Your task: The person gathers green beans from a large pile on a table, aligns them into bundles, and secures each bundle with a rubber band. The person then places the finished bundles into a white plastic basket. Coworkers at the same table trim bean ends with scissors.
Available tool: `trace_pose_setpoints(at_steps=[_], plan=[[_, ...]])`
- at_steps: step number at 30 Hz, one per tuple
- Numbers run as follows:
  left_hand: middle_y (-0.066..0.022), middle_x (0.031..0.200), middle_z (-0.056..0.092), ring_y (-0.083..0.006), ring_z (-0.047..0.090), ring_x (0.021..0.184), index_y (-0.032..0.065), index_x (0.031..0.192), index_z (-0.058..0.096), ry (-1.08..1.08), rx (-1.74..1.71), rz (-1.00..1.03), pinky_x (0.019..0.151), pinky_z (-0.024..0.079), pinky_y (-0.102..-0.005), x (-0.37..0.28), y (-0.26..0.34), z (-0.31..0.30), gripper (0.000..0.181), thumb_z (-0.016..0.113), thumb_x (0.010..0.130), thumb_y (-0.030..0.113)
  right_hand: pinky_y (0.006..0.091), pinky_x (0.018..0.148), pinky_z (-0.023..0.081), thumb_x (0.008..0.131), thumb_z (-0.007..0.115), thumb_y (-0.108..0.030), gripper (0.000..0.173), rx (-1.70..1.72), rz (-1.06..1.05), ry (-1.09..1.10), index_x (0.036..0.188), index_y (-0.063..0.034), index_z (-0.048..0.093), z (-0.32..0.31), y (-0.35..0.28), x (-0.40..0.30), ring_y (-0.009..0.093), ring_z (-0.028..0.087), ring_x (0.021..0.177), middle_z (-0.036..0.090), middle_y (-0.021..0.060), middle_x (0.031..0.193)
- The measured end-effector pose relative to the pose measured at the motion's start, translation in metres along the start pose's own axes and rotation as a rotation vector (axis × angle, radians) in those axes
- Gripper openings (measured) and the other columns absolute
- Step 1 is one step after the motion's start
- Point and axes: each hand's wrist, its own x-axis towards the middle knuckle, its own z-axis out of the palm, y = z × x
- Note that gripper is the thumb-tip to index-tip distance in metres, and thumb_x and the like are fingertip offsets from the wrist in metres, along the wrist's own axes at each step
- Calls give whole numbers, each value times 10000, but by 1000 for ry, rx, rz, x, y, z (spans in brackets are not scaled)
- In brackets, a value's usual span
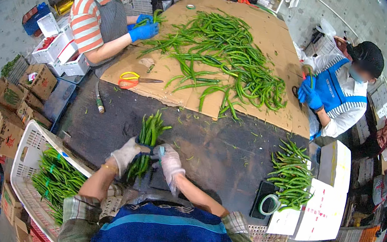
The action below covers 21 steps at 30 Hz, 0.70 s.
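A bunch of long green chili peppers (151, 130) stands between my hands over the dark table, stems and tips pointing away from and towards me. My left hand (126, 156), in a whitish glove, grips the bunch around its middle from the left. A dark strip (146, 153) crosses the peppers there and runs toward my right hand (170, 162). That hand, also gloved, has its fingers curled on the strip at the bunch's right side. A small teal patch shows at its fingertips; what it is, I cannot tell.
A loose chili pile (225, 51) covers cardboard (280, 33) ahead, beside scissors (138, 80). A knife (99, 98) lies left. A white basket (25, 156) holds banded bunches. Right are more chilies (291, 175), tape (269, 205), a phone (262, 193) and foam boxes (325, 210). Co-workers stand around.
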Motion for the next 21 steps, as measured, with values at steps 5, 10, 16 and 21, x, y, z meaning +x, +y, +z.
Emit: trace_pose_setpoints(at_steps=[5, 10, 16, 21], plan=[[-140, 958, 647, -216, 636, 836, -33, 1054, 595, -326, -341, 252, 746, 504, -288, -38, -17, -2, 253, 512, 854, 98, 249, 461, 480, 929, 460, -141, 146, 70, -173, -163, 955, -78, 589, -9, -65, -44, 143, 619, 641, 645, 57, 846], [-134, 1003, 645, -225, 627, 914, -10, 1063, 601, -306, -402, 235, 837, 489, -293, -80, 9, 29, 248, 515, 860, 104, 265, 493, 465, 884, 550, -185, 131, -240, -60, -289, 892, -69, 610, -34, -134, -75, 121, 581, 595, 610, 26, 755], [-49, 1046, 625, -141, 591, 939, 35, 1129, 573, -384, -296, 492, 898, 454, -298, -40, -25, 28, 365, 659, 774, 54, 273, 505, 464, 790, 540, -120, 175, -1273, -492, -592, 942, -96, 623, -39, -155, -64, 158, 575, 570, 579, 56, 690], [-34, 1132, 582, -117, 534, 1010, 28, 1232, 487, -498, -226, 445, 896, 436, -279, -55, -4, 32, 616, 766, 691, 123, 295, 476, 449, 810, 561, -313, 262, -999, 130, -514, 817, -69, 654, -13, -192, -91, 166, 553, 482, 560, 61, 548]])
